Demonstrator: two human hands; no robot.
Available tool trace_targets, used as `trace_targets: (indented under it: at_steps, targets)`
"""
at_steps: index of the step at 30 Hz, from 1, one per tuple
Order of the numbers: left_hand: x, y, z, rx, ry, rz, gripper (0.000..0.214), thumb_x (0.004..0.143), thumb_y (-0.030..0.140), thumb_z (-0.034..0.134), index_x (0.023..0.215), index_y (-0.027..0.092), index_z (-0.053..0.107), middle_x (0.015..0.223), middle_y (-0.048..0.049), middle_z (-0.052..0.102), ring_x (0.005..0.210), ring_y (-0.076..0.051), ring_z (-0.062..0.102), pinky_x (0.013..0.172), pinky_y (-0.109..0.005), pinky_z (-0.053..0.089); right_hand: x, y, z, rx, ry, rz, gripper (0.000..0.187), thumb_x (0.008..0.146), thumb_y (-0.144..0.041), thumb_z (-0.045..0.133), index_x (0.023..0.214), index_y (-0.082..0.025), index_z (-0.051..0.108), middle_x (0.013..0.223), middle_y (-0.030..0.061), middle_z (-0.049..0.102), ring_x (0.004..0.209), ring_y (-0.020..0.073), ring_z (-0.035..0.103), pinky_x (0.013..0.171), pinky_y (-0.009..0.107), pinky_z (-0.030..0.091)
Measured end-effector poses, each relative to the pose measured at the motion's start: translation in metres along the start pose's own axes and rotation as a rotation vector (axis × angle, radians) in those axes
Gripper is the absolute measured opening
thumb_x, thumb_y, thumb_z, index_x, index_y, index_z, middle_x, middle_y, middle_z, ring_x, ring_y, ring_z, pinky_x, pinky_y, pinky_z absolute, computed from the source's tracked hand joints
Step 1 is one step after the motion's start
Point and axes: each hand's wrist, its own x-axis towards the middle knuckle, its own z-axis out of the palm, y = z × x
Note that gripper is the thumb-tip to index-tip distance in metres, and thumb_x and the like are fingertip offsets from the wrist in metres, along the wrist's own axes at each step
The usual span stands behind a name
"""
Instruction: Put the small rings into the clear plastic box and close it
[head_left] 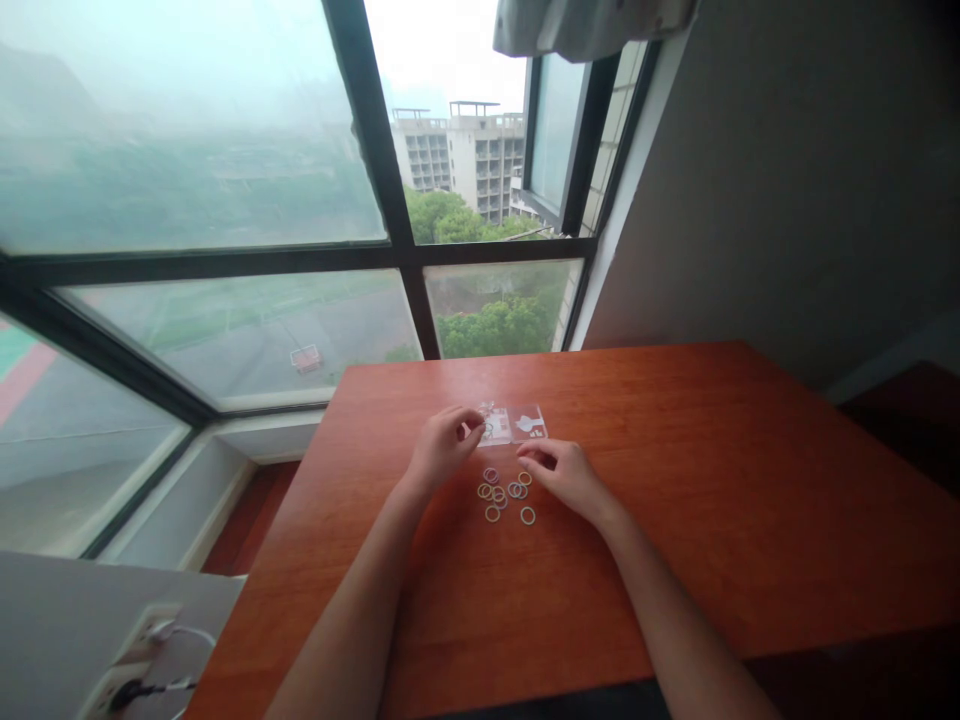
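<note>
Several small metal rings (504,494) lie in a loose cluster on the reddish wooden table (750,500). Just beyond them sit two small clear plastic pieces with white prints (517,424). My left hand (444,446) is curled, its fingertips pinched at the left clear piece, apparently on a ring. My right hand (564,474) rests on the table to the right of the rings, fingers bent and pressed together near the right clear piece. Whether it holds anything I cannot make out.
A large window (225,200) with dark frames rises behind the table's far edge; a grey wall (787,200) stands at right. At lower left, a white power socket with plugged cables (142,660) sits on a grey ledge.
</note>
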Motion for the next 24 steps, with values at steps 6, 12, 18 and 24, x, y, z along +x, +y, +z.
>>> trace_targets:
  at_steps: [6,12,18,24]
  targets:
    - [-0.001,-0.013,-0.002,0.038,0.016,-0.065,0.009,0.081,0.02,0.057,0.081,0.017,0.066,0.073,-0.0003,0.063,0.061,-0.01,0.052,0.059,-0.021,0.039,-0.002,0.003,-0.002,-0.089,-0.118,-0.052,0.011,0.08,-0.023,0.063,0.085,-0.019,0.073,0.07,-0.0003,0.067,0.061,0.0119,0.055,0.059,0.022,0.04]
    - [-0.002,-0.012,0.003,0.092,-0.024,-0.092,0.008,0.08,0.019,0.058,0.081,0.018,0.066,0.073,0.0,0.064,0.062,-0.011,0.053,0.06,-0.022,0.039,-0.004,0.004,-0.003,-0.143,-0.187,-0.037,0.015,0.077,-0.021,0.065,0.088,-0.02,0.073,0.065,-0.0017,0.063,0.059,0.011,0.053,0.057,0.021,0.038]
    - [-0.001,-0.011,0.0,0.151,0.005,-0.113,0.011,0.081,0.021,0.057,0.082,0.018,0.067,0.077,-0.0017,0.064,0.065,-0.013,0.054,0.06,-0.023,0.039,-0.005,-0.005,-0.006,-0.224,-0.258,0.017,0.016,0.075,-0.028,0.07,0.089,-0.024,0.074,0.064,-0.0029,0.062,0.057,0.0105,0.052,0.053,0.021,0.033]
    - [-0.001,-0.009,-0.002,0.152,0.01,-0.12,0.011,0.082,0.022,0.057,0.082,0.019,0.068,0.078,-0.0018,0.065,0.066,-0.013,0.055,0.06,-0.023,0.039,-0.005,-0.01,-0.009,-0.265,-0.295,-0.006,0.015,0.074,-0.022,0.068,0.087,-0.026,0.074,0.068,-0.0034,0.065,0.06,0.0105,0.054,0.055,0.021,0.033]
